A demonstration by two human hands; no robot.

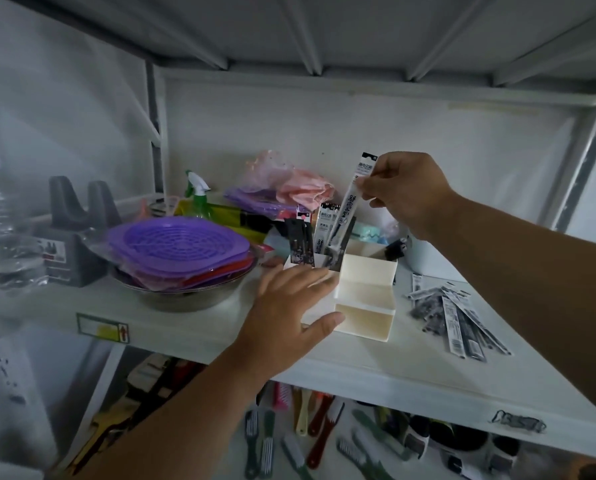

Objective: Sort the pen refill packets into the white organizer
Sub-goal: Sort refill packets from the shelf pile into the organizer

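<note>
- A pen refill packet point(350, 202) is pinched near its top by the right hand point(404, 192), thumb and fingertips clamped on it; it tilts, its lower end down in the rear left compartment of the white organizer point(362, 292).
- That rear compartment already holds other standing packets point(301, 240), a dark one at the left and white ones beside it.
- The organizer stands on the white shelf point(192, 327); its stepped front compartments on the right side show pale, bare insides.
- The left hand point(289, 310) rests against the organizer's left side, fingers straight and slightly spread along the wall, thumb at the front lower corner.
- A loose pile of refill packets point(452, 317) lies flat on the shelf to the right of the organizer, apart from it.
- To the left sits a metal bowl point(185, 299) stacked with purple plastic strainers point(177, 247).
- Behind stand a green spray bottle point(199, 199) and a pink bag point(289, 185).
- On the lower shelf lie assorted brushes point(324, 441).
</note>
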